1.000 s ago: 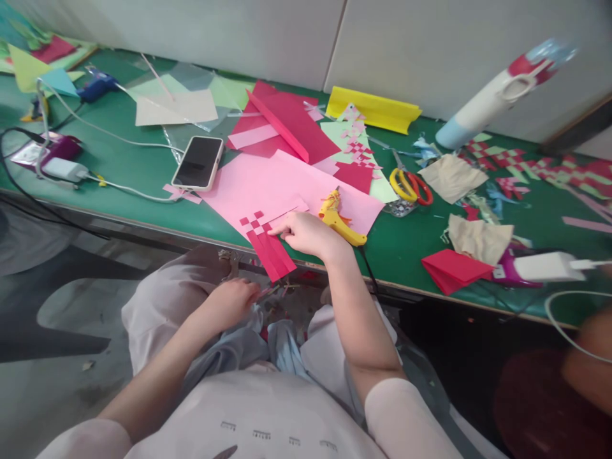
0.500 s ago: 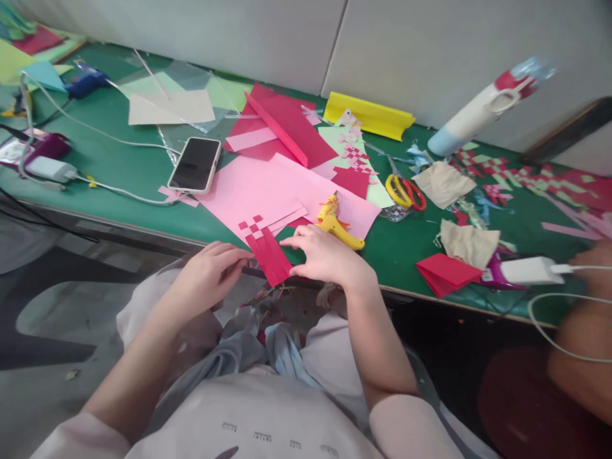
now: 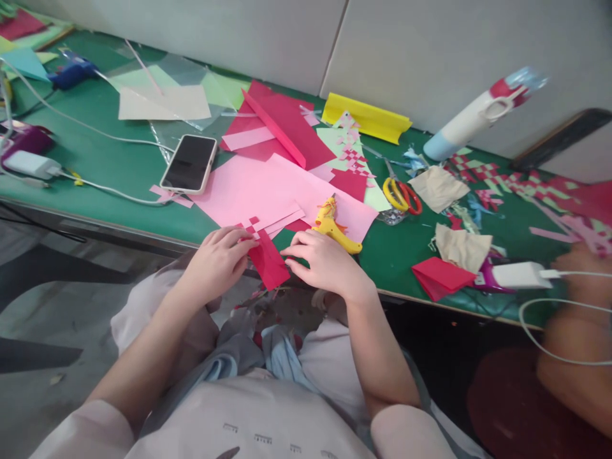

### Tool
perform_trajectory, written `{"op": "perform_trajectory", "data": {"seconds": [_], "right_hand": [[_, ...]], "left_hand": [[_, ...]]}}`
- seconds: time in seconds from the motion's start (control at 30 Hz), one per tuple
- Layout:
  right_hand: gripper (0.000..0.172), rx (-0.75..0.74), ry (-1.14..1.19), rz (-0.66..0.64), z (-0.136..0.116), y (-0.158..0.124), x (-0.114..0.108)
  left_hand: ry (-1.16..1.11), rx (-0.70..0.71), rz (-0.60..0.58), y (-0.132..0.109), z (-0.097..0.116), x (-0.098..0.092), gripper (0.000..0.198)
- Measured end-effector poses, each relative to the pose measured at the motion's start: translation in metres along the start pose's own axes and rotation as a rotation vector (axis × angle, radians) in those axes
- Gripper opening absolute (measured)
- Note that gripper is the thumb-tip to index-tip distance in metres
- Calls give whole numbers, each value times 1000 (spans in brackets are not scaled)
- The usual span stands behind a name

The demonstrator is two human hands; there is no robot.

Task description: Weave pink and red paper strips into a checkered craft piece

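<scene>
At the table's front edge lies a red slit paper [image 3: 269,260] with pink strips woven through its upper end in a checkered patch. My left hand [image 3: 215,262] is closed over the left side of that patch, its fingertips pressed on the paper and covering part of it. Just off the right edge of the paper, my right hand [image 3: 325,261] has thumb and fingers apart with nothing between them. A yellow glue gun [image 3: 337,233] lies right behind my right hand. Beyond the woven paper spreads a large pink sheet [image 3: 239,188] with loose pink strips [image 3: 284,220] on it.
A phone [image 3: 190,162] lies to the left. Scissors [image 3: 400,194], cloth pieces [image 3: 438,188], a folded red paper [image 3: 440,277] and a white bottle [image 3: 480,115] are on the right. Another person's arm [image 3: 578,344] reaches in at far right. Cables cross the left side.
My left hand has moved up and right, from the paper's left edge onto its checkered end. My right thumb has come off the lower right edge. The view has shifted slightly.
</scene>
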State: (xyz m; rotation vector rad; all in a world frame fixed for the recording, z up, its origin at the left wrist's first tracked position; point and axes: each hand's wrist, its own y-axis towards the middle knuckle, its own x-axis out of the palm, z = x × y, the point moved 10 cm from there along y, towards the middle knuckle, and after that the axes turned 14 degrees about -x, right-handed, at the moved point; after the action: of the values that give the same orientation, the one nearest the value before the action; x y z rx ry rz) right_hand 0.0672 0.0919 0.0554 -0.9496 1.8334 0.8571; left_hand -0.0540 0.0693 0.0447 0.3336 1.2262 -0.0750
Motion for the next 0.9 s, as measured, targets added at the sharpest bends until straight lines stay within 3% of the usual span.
{"op": "perform_trajectory", "data": {"seconds": [0.3,0.43,0.7,0.9], "right_hand": [[17,7,74,378,7,15,-33],[14,61,98,473,16,22,-42],[16,142,256,585,33,35,-39],[19,228,379,451,45,41,-16]], "left_hand": [[7,66,-21,-2,9,8,36],[56,71,-9,0,10,10,38],[131,43,29,4,11,11,45],[122,24,41,5,8,12,46]]}}
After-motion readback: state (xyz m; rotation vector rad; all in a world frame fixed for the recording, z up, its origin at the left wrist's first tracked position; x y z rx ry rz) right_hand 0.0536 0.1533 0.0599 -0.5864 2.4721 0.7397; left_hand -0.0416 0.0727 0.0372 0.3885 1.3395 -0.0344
